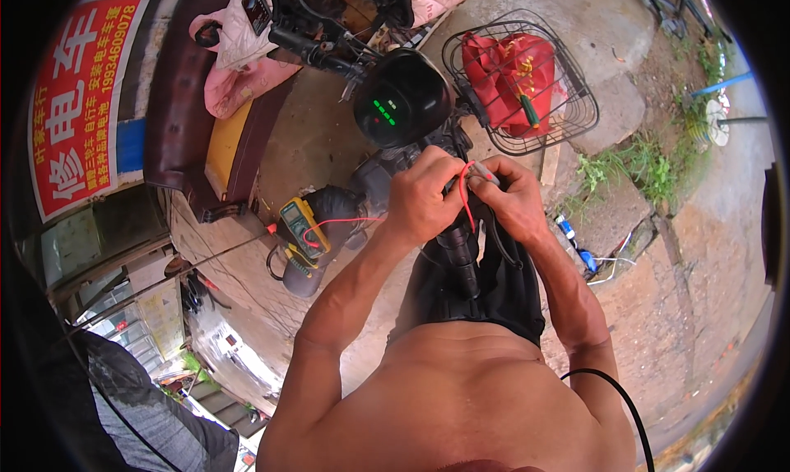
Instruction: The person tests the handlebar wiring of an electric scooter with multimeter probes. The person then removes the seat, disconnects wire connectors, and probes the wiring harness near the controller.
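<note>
Both hands meet just below a dark display (420,81) with green lit marks. Right hand (512,199): thumb and fingers pinch a grey probe (485,173). Left hand (426,194): fingers curled in just beside a red wire (469,209), which loops down between the hands; fingertips partly hidden, cannot tell what they grip. Yellow meter (303,227) sits tilted, left of the left hand; a red lead (350,220) runs from it toward the left wrist. Wire basket (527,153), beyond the right hand, holds a red bag (504,65) and a green-handled tool (528,111).
</note>
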The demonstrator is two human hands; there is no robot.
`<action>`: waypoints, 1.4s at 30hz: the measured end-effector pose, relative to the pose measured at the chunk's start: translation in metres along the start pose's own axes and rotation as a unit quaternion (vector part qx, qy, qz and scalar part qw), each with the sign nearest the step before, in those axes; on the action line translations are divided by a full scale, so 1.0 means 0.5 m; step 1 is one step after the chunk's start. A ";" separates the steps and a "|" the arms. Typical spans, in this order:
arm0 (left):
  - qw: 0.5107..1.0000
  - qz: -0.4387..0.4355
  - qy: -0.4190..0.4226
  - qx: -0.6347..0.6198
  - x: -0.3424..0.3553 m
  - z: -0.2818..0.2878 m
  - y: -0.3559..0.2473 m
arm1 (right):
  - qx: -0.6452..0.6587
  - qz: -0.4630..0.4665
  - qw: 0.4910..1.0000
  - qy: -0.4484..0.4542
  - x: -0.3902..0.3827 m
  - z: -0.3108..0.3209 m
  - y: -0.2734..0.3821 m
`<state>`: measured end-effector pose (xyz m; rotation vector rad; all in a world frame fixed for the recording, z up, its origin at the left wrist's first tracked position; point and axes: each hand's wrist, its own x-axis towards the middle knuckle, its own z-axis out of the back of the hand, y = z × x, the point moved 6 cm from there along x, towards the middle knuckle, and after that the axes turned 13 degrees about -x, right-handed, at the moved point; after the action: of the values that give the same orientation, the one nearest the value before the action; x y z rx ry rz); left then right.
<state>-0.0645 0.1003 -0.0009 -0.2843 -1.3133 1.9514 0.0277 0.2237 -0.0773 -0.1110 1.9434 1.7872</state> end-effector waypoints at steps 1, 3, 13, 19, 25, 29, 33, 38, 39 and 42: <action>1.000 -0.006 -0.009 0.007 0.000 0.000 -0.002 | 0.004 0.009 1.000 -0.002 0.002 -0.001 -0.002; 0.999 0.000 -0.015 0.028 0.003 -0.005 -0.010 | 0.002 0.014 1.000 -0.011 0.000 -0.003 0.002; 0.994 -0.019 -0.036 0.098 0.002 -0.020 -0.014 | 0.123 0.012 0.986 -0.112 -0.015 -0.032 -0.033; 0.990 -0.007 -0.030 0.138 0.000 -0.026 -0.015 | 0.170 0.019 0.980 -0.099 -0.015 -0.028 -0.037; 0.997 -0.028 -0.023 0.075 -0.002 -0.013 -0.009 | 0.178 0.007 0.978 -0.109 -0.012 -0.026 -0.046; 0.999 -0.034 -0.008 0.042 0.007 -0.008 -0.019 | 0.161 0.005 0.982 -0.095 -0.014 -0.020 -0.049; 0.999 -0.008 0.032 0.040 0.018 -0.009 -0.025 | 0.169 0.010 0.982 -0.087 -0.014 -0.017 -0.044; 0.999 0.004 0.045 0.016 0.025 -0.017 -0.009 | 0.180 0.004 0.980 -0.080 -0.017 -0.013 -0.049; 0.999 0.006 0.041 0.013 0.027 -0.017 -0.010 | 0.180 0.004 0.980 -0.081 -0.016 -0.014 -0.050; 0.999 -0.001 0.027 0.028 0.026 -0.021 -0.014 | 0.184 0.002 0.978 -0.097 -0.017 -0.018 -0.051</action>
<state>-0.0642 0.1179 0.0033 -0.3051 -1.2221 1.9621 0.0424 0.2095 -0.0971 0.1874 2.0894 1.3541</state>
